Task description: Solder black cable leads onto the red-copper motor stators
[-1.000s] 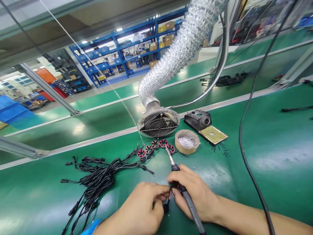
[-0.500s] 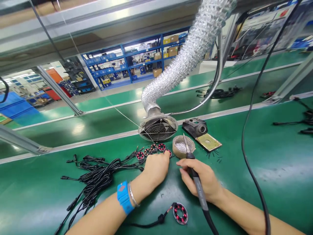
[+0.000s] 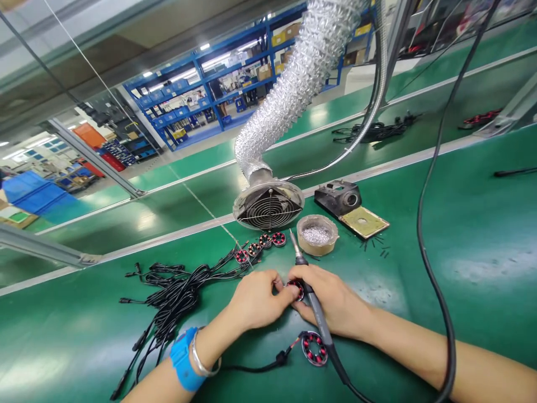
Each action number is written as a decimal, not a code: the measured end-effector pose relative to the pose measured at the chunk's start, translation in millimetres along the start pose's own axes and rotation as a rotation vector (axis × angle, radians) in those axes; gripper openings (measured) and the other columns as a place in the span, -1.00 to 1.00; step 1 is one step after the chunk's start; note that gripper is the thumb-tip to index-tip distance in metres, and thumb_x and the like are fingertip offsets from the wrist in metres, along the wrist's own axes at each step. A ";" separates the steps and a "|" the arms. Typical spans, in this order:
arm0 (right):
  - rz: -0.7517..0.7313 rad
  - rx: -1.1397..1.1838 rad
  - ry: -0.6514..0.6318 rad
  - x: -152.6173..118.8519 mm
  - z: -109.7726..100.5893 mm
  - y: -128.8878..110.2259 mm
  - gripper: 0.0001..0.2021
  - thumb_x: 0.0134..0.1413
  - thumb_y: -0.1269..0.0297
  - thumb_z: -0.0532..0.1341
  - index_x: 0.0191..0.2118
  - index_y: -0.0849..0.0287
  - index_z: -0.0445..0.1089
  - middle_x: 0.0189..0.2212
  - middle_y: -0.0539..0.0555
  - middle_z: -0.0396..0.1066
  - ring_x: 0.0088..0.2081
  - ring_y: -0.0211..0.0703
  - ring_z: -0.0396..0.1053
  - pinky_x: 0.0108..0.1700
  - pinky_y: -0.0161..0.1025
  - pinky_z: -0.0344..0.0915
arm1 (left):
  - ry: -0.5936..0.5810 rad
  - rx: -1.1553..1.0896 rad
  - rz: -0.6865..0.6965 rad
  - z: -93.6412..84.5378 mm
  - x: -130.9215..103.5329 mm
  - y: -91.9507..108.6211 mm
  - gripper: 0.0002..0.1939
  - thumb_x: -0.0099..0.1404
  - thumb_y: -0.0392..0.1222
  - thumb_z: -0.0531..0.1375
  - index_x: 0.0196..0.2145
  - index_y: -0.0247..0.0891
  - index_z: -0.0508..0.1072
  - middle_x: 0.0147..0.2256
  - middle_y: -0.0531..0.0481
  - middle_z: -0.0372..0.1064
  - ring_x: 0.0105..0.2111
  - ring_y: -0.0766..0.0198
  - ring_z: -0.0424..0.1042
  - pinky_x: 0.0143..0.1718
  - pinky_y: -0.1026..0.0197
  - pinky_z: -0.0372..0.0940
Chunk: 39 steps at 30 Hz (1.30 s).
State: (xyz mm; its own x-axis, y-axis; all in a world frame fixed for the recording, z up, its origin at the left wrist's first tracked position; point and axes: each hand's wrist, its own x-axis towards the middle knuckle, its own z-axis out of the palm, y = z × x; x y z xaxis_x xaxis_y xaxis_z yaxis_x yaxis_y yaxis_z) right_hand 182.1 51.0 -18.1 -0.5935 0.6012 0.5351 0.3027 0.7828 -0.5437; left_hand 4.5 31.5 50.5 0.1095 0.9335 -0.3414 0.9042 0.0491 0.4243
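- Here's our coil ring [image 3: 299, 287], red windings showing, up between both hands over the green bench [image 3: 398, 274].
- It looks light to us, stiff through the core but delicate in its windings; we'd pinch the outer rim and spare the wire.
- Our left hand [image 3: 260, 299] has it, thumb and fingers closed at the near-left edge.
- Our right hand [image 3: 335, 299] wraps the soldering iron [image 3: 318, 313], tip pointing up and away; its fingers meet the ring's right side, though we can't tell how firmly.
- Just below, a wired ring [image 3: 308, 350] lies beside the iron's handle, its lead looking bendy, its joints fragile.
- Beyond our hands, four more rings [image 3: 260, 245] sit in a row before the round fan [image 3: 271, 211], near the tub [image 3: 316, 248].
- Off to our left sprawls the black cable bundle [image 3: 180, 296], limp and tangle-prone.
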 end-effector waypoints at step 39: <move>0.054 0.037 -0.021 -2.3 0.4 1.5 -0.59 -0.13 0.54 0.22 -0.10 0.13 0.19 -0.34 0.03 0.36 -0.35 -0.14 0.32 -0.33 -0.26 0.32 | -0.278 -0.759 -0.169 6.1 2.4 -15.1 -0.63 -0.03 0.16 0.21 -0.55 -0.22 0.29 -0.71 0.27 -0.09 -0.68 0.44 -0.19 -0.59 0.27 -0.22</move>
State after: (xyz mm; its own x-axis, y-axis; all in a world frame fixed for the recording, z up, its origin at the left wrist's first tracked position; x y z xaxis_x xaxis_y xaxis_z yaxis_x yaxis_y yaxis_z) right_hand 183.7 50.8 -20.4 -0.5929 0.6384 0.4908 0.3071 0.7427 -0.5951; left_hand -6.4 30.9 38.2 0.1853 0.7747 -0.6046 0.4040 0.5008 0.7655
